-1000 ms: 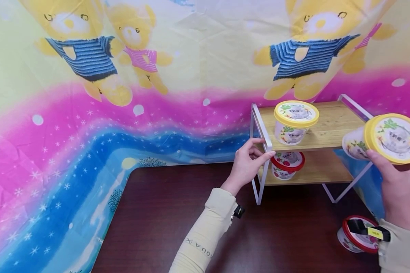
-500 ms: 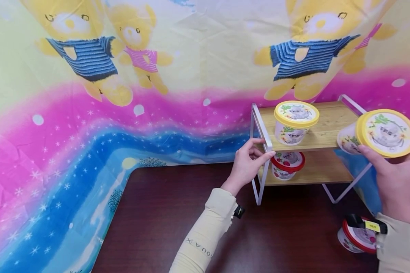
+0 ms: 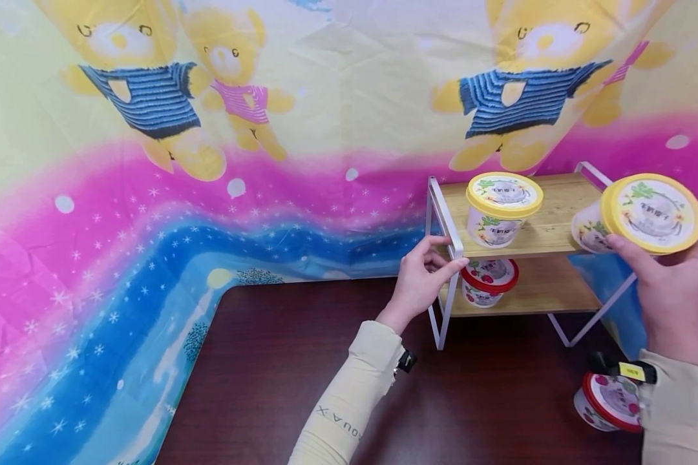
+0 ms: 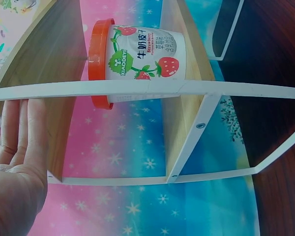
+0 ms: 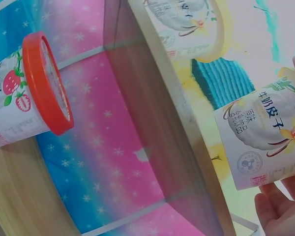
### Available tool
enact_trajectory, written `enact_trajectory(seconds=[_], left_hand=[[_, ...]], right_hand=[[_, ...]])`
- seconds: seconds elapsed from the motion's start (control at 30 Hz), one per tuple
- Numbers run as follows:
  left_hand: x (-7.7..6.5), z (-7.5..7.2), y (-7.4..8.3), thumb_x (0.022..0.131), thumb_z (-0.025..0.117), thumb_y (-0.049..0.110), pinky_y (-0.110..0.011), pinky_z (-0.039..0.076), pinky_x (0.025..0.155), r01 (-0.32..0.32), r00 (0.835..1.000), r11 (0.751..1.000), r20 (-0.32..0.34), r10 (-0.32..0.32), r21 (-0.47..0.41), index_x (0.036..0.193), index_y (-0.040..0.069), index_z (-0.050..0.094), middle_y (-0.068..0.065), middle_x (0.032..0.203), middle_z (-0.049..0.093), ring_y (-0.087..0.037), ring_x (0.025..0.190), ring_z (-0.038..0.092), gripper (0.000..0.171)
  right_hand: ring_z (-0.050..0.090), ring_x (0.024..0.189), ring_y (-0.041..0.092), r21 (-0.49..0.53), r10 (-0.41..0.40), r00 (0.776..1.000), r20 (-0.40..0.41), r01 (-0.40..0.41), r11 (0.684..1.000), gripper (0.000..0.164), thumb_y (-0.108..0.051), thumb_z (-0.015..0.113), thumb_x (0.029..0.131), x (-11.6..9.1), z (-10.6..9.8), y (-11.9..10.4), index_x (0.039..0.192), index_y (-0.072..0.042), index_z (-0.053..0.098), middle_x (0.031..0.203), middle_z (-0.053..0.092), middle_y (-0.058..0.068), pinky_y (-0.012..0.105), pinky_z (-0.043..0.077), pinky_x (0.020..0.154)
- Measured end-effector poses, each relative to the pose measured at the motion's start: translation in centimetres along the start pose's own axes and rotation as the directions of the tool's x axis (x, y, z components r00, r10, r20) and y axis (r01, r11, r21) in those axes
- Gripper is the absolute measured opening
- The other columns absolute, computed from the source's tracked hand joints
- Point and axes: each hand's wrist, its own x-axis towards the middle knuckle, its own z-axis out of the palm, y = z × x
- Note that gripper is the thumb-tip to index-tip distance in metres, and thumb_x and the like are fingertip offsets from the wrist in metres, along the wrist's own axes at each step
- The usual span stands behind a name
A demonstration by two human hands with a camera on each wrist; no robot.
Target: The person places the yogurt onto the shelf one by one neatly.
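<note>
My right hand [image 3: 677,284] grips a yellow-lidded tub [image 3: 654,213] from the side, tilted, near the right end of the two-tier shelf [image 3: 564,219]. In the right wrist view that tub [image 5: 268,132] is off the top board, with fingers [image 5: 273,209] at its side. My left hand [image 3: 421,278] holds the white metal frame [image 3: 454,242] at the shelf's left front corner. A second yellow-lidded tub [image 3: 503,210] stands upright on the top board. Below it, a red-lidded strawberry tub [image 4: 145,59] stands on the lower board.
Another red-lidded tub [image 3: 607,402] is on the dark wooden table [image 3: 302,361] at the front right, partly hidden by the right wrist strap. A backdrop [image 3: 349,116] printed with bears hangs behind the shelf.
My right hand has moved the yellow-lidded tub left and slightly up, closer to the shelf's right end. My left hand has stayed on the frame.
</note>
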Motion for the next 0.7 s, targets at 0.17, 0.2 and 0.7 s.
enact_trajectory(seconds=[0.17,0.2,0.7], left_hand=[[0.0,0.0,0.0,0.094,0.077,0.026,-0.027,0.057,0.065,-0.002,1.0,1.0,-0.001,0.002,-0.002,0.128,0.016,0.062,0.007,0.082,0.067,-0.01,0.072,0.065,0.038],[0.0,0.0,0.0,0.094,0.077,0.026,-0.027,0.057,0.065,-0.002,1.0,1.0,-0.001,0.002,-0.002,0.128,0.016,0.062,0.007,0.082,0.067,-0.01,0.072,0.065,0.038],[0.0,0.0,0.0,0.094,0.077,0.025,-0.028,0.057,0.065,0.002,1.0,1.0,0.003,-0.002,-0.008,0.128,0.017,0.062,0.006,0.082,0.068,-0.01,0.073,0.065,0.038]], right_hand=[[0.04,0.138,0.023,0.035,-0.05,0.998,0.036,0.048,0.998,0.078,0.017,0.075,0.081,0.7,0.4,0.5,0.143,-0.009,0.036,0.148,0.043,0.011,0.021,0.043,0.103],[0.041,0.137,0.024,0.037,-0.056,0.998,0.038,0.055,0.998,0.078,0.017,0.075,0.081,0.8,0.5,0.6,0.143,-0.009,0.036,0.147,0.043,0.012,0.021,0.043,0.103],[0.042,0.137,0.022,0.023,-0.032,0.997,0.067,0.031,0.999,0.073,0.014,0.072,0.086,1.9,0.8,1.1,0.145,-0.011,0.037,0.146,0.045,0.01,0.02,0.04,0.105]])
